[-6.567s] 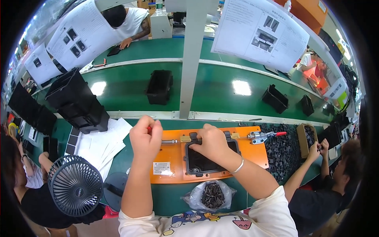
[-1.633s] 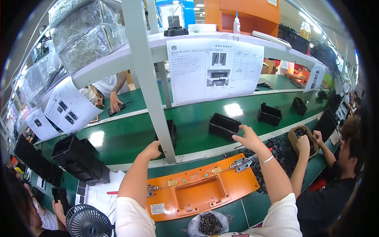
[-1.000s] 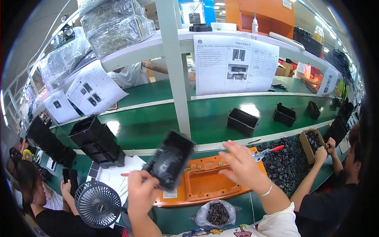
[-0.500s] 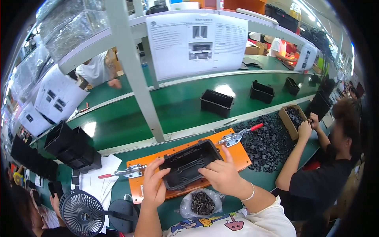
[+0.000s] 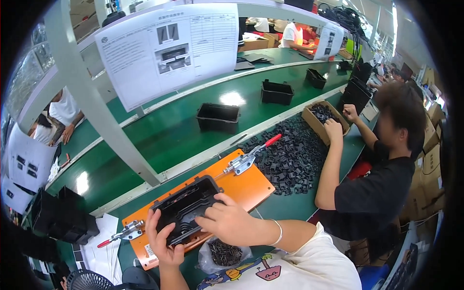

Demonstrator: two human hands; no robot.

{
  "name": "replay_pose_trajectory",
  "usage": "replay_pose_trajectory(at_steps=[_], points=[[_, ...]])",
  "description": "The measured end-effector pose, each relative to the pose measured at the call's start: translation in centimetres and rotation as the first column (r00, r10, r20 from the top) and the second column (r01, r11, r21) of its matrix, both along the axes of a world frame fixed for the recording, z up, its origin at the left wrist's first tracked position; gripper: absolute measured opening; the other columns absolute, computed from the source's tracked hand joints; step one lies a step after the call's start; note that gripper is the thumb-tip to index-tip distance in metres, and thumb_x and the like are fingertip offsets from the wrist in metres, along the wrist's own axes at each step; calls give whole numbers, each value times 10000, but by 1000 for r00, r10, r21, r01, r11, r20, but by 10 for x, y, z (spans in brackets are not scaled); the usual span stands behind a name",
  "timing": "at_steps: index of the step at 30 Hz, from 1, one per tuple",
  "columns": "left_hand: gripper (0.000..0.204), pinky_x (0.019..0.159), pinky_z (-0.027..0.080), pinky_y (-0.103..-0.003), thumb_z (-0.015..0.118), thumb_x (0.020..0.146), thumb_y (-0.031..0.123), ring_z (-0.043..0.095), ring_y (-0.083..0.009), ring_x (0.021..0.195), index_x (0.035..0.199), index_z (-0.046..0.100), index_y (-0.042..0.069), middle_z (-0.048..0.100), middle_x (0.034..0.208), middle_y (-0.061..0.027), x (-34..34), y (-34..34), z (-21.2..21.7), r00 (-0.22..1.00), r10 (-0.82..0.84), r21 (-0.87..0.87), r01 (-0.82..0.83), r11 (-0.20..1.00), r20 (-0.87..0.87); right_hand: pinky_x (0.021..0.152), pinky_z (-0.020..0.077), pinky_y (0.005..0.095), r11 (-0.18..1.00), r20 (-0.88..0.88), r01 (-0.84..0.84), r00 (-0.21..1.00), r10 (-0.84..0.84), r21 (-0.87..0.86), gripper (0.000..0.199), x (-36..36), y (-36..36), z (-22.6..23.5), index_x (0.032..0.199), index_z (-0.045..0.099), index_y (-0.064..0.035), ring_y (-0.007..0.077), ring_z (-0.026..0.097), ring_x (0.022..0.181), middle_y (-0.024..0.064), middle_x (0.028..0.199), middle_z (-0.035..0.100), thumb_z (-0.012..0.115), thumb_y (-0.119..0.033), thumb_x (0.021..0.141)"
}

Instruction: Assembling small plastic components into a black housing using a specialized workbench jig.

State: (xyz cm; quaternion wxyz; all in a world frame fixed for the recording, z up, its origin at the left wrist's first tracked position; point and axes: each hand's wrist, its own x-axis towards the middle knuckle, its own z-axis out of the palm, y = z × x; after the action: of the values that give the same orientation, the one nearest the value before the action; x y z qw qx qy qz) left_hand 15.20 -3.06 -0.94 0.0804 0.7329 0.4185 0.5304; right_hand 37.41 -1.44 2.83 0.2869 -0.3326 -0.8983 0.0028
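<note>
The room is bright, with a white ceiling lamp (image 5: 395, 31) at the upper right. White glare spots lie on the green surface (image 5: 164, 140), and straight lines bend toward the dark corners.

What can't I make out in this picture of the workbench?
In the head view:
Middle of the orange plate: covered by the black box.
The black box's underside: turned away from the camera.
Whether the right hand pinches anything: its own fingers hide this.
Fan: cut off by the lower edge.
Small dark parts in the clear bag: too small and jumbled to tell singly.
</note>
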Motion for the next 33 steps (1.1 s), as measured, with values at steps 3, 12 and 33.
replay_pose_trajectory(at_steps=[3,12,33], points=[[405,1022,327,-524,566,857,431,438,-448,1237,926,620,35,509,1275,-260,-2,2,-4,995,85,50,-83,995,-43,954,396,467,1000,-57,14,998,-15,-13,286,-7,-4,-7,1035,634,-49,231,564,763,57,779,530,621,-134,763],[529,1034,319,-518,526,882,553,433,-419,1247,949,592,32,494,1265,-261,-2,6,-22,996,73,-6,-73,997,42,844,455,449,983,-226,-50,974,9,-174,303,17,4,-6,1008,622,-47,281,601,768,94,801,590,698,-237,784],[519,1011,347,-497,555,866,539,438,-400,1226,921,614,27,479,1249,-225,-9,5,-24,987,56,-100,-42,994,149,742,518,413,569,-19,775,587,-809,-274,148,179,100,-118,849,680,-37,338,618,823,154,842,586,679,-12,703]])
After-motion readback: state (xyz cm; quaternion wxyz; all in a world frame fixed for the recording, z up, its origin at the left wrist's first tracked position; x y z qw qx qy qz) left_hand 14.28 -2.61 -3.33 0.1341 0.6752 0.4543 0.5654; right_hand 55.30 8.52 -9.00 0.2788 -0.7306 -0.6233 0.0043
